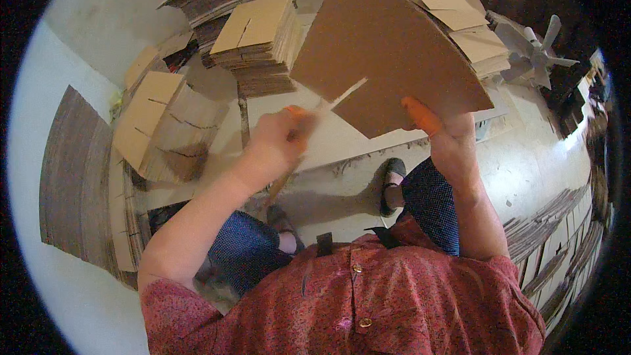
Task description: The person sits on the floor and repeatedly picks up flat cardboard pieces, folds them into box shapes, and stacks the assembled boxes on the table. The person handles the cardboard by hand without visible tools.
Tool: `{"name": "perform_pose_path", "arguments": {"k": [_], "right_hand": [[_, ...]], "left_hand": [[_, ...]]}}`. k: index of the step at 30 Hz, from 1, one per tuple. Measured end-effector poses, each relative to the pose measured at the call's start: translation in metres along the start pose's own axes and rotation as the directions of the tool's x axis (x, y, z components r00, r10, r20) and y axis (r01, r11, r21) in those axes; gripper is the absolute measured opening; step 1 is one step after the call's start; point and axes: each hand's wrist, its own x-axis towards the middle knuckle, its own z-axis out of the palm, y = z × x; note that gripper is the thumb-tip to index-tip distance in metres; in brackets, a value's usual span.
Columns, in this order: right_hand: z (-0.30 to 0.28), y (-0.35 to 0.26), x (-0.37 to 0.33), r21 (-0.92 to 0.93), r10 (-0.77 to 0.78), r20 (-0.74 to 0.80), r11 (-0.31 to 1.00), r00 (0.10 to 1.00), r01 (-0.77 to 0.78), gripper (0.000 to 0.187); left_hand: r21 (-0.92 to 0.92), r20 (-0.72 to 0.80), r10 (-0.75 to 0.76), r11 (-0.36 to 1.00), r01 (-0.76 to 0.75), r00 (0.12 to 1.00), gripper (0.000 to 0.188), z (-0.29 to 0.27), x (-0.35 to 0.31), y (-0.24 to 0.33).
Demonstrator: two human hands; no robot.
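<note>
My right hand (pixel 444 131) grips the lower right edge of a brown cardboard sheet (pixel 394 46), its orange-covered thumb lying on the near face. The sheet is tilted up in front of me, with a narrow slot cut in from its lower left edge. Close to that slot's open end, my left hand (pixel 286 133) is curled closed and smeared by motion. Orange covering shows on its fingers too. What it holds, if anything, cannot be made out. Beneath both hands lies a pale tabletop (pixel 335 135).
Slotted cardboard stacks stand behind the sheet (pixel 256 36), at the left (pixel 154 121) and at the back right (pixel 480 43). A tall stack (pixel 75 177) leans by the left wall. A grey fan (pixel 540 52) stands at right. More cardboard (pixel 552 243) lies at lower right.
</note>
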Motion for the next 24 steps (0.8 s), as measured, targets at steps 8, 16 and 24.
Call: {"name": "perform_pose_path", "arguments": {"k": [8, 16, 24], "right_hand": [[0.002, 0.0, 0.0, -0.08, -0.111, -0.019, 0.991, 0.994, 0.109, 0.027], [0.01, 0.026, 0.001, -0.345, 0.086, 0.111, 0.938, 0.99, -0.043, 0.018], [0.032, 0.081, -0.013, -0.61, 0.288, 0.182, 0.783, 0.94, -0.122, 0.026]], "left_hand": [[-0.406, 0.103, -0.327, 0.848, 0.34, 0.939, 0.028, -0.007, 0.005, 0.009], [-0.476, 0.128, -0.353, 0.798, 0.37, 0.927, 0.033, -0.009, 0.004, -0.001], [-0.575, 0.208, -0.331, 0.72, 0.389, 0.92, 0.032, -0.011, 0.012, 0.005]]}}
